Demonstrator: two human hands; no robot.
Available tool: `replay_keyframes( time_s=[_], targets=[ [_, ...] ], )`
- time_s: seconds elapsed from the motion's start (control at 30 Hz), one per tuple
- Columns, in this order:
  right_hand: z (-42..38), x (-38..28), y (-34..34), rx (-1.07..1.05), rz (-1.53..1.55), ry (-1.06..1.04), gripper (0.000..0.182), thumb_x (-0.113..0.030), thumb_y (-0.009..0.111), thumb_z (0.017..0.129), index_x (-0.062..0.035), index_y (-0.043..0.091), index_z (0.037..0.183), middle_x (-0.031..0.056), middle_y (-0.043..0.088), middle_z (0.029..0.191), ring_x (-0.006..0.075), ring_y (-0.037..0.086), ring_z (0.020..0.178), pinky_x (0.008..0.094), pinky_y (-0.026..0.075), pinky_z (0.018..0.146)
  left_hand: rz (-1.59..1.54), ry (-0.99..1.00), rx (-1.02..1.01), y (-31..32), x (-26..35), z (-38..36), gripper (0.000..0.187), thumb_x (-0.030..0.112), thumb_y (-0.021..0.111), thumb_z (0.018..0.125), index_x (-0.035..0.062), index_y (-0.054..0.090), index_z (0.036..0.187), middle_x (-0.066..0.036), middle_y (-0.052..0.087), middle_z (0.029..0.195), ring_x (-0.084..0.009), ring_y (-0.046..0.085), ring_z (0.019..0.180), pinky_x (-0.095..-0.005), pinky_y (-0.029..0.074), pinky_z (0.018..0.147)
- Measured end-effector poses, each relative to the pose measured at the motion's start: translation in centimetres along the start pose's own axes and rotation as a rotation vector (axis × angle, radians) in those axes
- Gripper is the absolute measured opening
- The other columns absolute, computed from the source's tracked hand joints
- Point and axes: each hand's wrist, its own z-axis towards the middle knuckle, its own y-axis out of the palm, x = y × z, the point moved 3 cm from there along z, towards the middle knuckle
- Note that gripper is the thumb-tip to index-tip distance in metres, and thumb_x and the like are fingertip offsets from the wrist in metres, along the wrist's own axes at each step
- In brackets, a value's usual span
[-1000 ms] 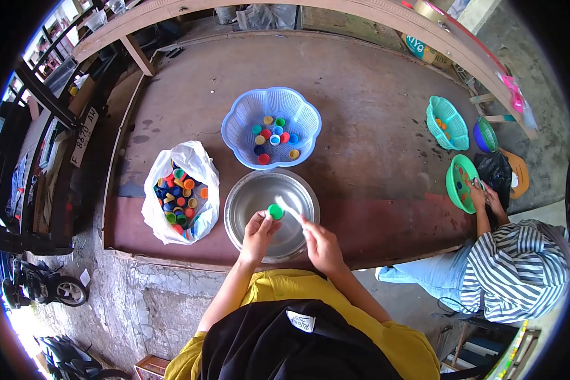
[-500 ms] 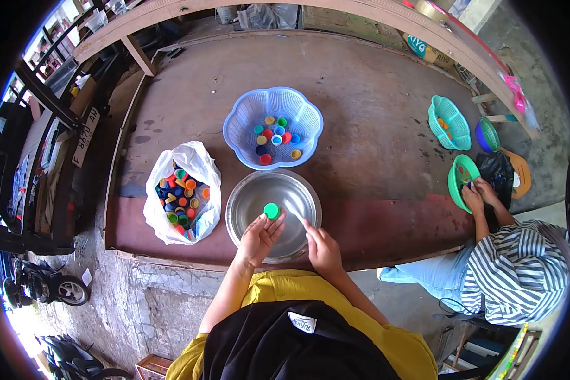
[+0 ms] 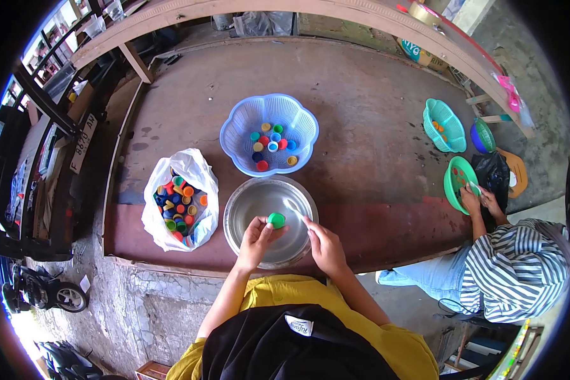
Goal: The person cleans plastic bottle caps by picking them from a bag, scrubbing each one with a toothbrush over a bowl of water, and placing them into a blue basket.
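A green cap [image 3: 276, 220] is pinched in the fingers of my left hand [image 3: 257, 239], above the near part of a round metal bowl [image 3: 234, 235]. My right hand [image 3: 324, 246] grips the handle of a pale spoon-like tool [image 3: 294, 208], whose tip points up and left over the bowl. Beyond the bowl, a blue plastic basket [image 3: 234, 126] holds several coloured caps [image 3: 261, 166]. At the left, a white plastic bag [image 3: 155, 221] stands open with many caps [image 3: 178, 199] inside.
At the right a person in a striped top [image 3: 510, 269] works over a green bowl [image 3: 449, 183]. Near them are a turquoise basket [image 3: 446, 114], a purple and green bowl [image 3: 482, 136] and a black bag [image 3: 491, 174]. A wooden beam [image 3: 234, 14] crosses the table's far side.
The fingers of my left hand have closed around the green cap, which was lying on more open fingers. The view has shifted slightly. The other person's hands have moved a little at the green bowl.
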Motion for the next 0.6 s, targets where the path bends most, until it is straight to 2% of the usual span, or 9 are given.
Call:
replay_keyframes(
  time_s=[0.03,0.1,0.13,0.17,0.27,0.3,0.4,0.43,0.6],
  targets=[
    [-0.1,-1.1,-0.5,-0.006,-0.012,-0.031,0.040,-0.010,0.053,0.087,-0.0170,0.053,0.127,0.0124,0.061,0.085,0.0318,0.061,0.071,0.0407,0.050,0.062,0.006,0.051,0.060,0.0,-0.2,0.1,0.011,0.008,0.046,0.096,-0.0007,0.045,0.103,-0.011,0.059,0.100,-0.0201,0.060,0.104,-0.0309,0.047,0.091],
    [-1.1,-2.0,-0.1,-0.050,-0.083,-0.154,0.047,-0.009,0.056,0.084,-0.0217,0.052,0.129,0.0095,0.058,0.082,0.0293,0.060,0.065,0.0392,0.051,0.058,0.367,0.101,0.095,-0.3,-0.1,0.0,0.011,0.007,0.049,0.094,-0.0020,0.047,0.100,-0.010,0.061,0.091,-0.0168,0.062,0.097,-0.0294,0.049,0.082],
    [-1.4,-2.2,0.0,-0.163,-0.185,-0.095,0.046,-0.009,0.056,0.084,-0.0226,0.052,0.128,0.0094,0.057,0.079,0.0301,0.060,0.063,0.0409,0.050,0.057,0.549,0.127,0.111,-0.2,0.4,0.2,0.011,0.007,0.050,0.093,-0.0026,0.048,0.098,-0.010,0.063,0.086,-0.0151,0.063,0.094,-0.0287,0.050,0.077],
    [-1.3,-1.5,0.3,-0.121,-0.152,-0.027,0.042,-0.008,0.056,0.085,-0.0191,0.055,0.125,0.0114,0.059,0.080,0.0309,0.060,0.067,0.0405,0.050,0.059,0.743,0.141,0.155,0.0,0.9,-0.2,0.011,0.005,0.054,0.088,-0.0042,0.050,0.093,-0.015,0.065,0.078,-0.0217,0.066,0.082,-0.0337,0.049,0.068],
    [-1.1,-0.5,0.0,-0.078,-0.154,0.079,0.036,-0.007,0.055,0.087,-0.0140,0.056,0.122,0.0145,0.062,0.084,0.0318,0.062,0.072,0.0400,0.050,0.064,0.998,0.220,0.049,0.3,1.2,-0.7,0.012,0.005,0.055,0.087,-0.0047,0.051,0.091,-0.022,0.065,0.086,-0.0342,0.065,0.081,-0.0385,0.049,0.068],
    [-1.1,-0.4,-0.1,-0.078,-0.169,0.096,0.036,-0.007,0.055,0.087,-0.0133,0.056,0.122,0.0150,0.063,0.085,0.0319,0.062,0.073,0.0399,0.050,0.065,1.061,0.055,0.019,0.4,1.7,-0.9,0.019,0.009,0.058,0.086,-0.0049,0.050,0.097,-0.023,0.062,0.089,-0.0349,0.063,0.088,-0.0357,0.047,0.077],
    [-1.3,-0.5,0.4,-0.030,-0.051,0.022,0.034,-0.007,0.053,0.088,-0.0095,0.056,0.122,0.0176,0.063,0.089,0.0334,0.062,0.076,0.0374,0.050,0.066,1.017,0.136,-0.014,0.0,1.9,-0.6,0.018,0.010,0.055,0.089,-0.0046,0.050,0.098,-0.020,0.064,0.089,-0.0287,0.065,0.087,-0.0333,0.048,0.076],
    [-1.3,0.0,0.7,-0.056,0.004,0.079,0.032,-0.006,0.051,0.090,-0.0056,0.054,0.122,0.0185,0.064,0.094,0.0273,0.065,0.078,0.0322,0.050,0.069,0.915,0.103,-0.004,-0.1,1.9,-0.4,0.018,0.011,0.054,0.091,-0.0039,0.050,0.099,-0.018,0.063,0.091,-0.0264,0.064,0.088,-0.0326,0.049,0.076],
    [-0.8,0.1,0.6,0.063,0.262,0.217,0.029,-0.008,0.048,0.093,-0.0031,0.053,0.121,0.0224,0.063,0.098,0.0313,0.065,0.087,0.0315,0.049,0.073,0.270,-0.098,0.014,-0.8,1.0,0.6,0.018,0.015,0.048,0.096,-0.0004,0.049,0.105,-0.008,0.061,0.098,-0.0141,0.062,0.093,-0.0267,0.051,0.076]
  ],
)
